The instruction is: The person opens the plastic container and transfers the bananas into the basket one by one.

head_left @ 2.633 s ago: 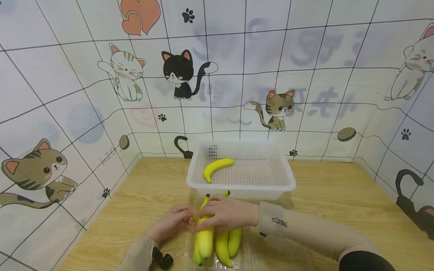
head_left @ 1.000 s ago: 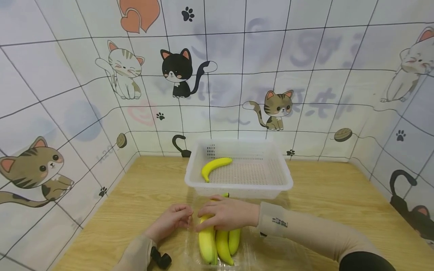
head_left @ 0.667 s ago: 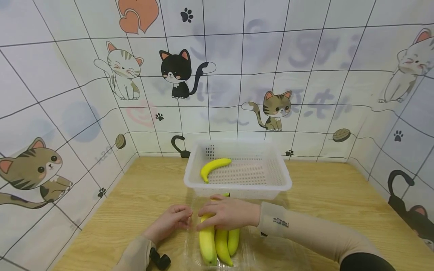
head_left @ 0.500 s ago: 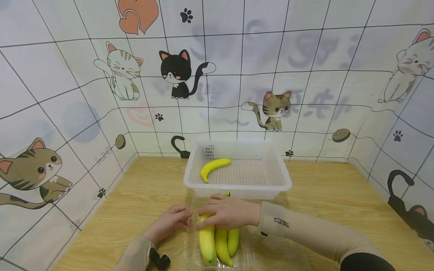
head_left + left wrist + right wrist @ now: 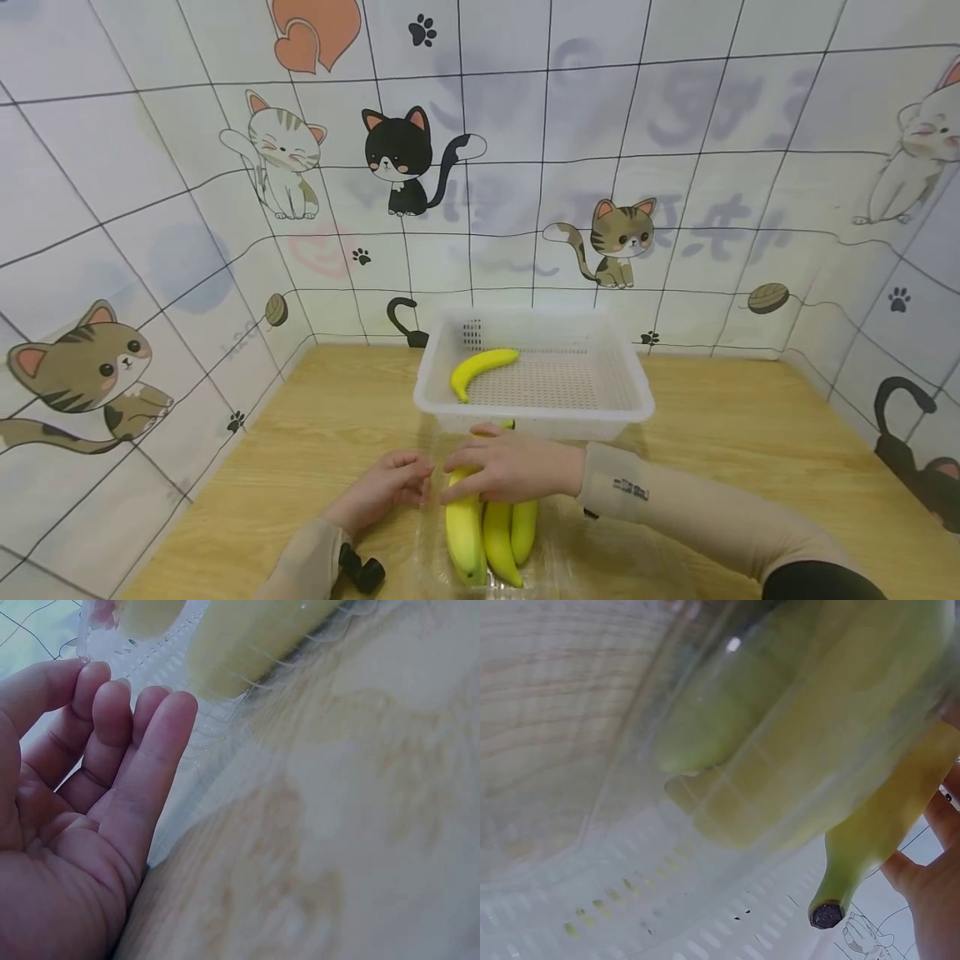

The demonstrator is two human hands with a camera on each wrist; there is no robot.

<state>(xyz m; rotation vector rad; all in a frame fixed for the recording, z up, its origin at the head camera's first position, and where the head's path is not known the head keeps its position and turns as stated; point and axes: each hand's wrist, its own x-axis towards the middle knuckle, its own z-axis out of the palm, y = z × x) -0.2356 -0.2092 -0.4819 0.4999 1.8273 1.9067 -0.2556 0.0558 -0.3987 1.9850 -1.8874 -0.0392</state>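
In the head view, my left hand pinches the left rim of a clear plastic box between thumb and fingertips. My right hand reaches across from the right, its fingers curled over a yellow banana at the box's left side. Beside it lie more bananas, partly covered by that hand. Through the clear wall in the right wrist view, several bananas look blurred; one dark-tipped stem sticks out past the edge. The left wrist view shows the fingertips at the rim.
A white perforated basket stands just behind the box, with a single banana on its left side. Under everything is a wood-grain table. Walls printed with cartoon cats enclose the back and sides.
Since the earliest frame, the banana under my right hand has turned and settled rightward against the others. Its stem no longer shows. Lately both hands stay put; the view shifts slightly.
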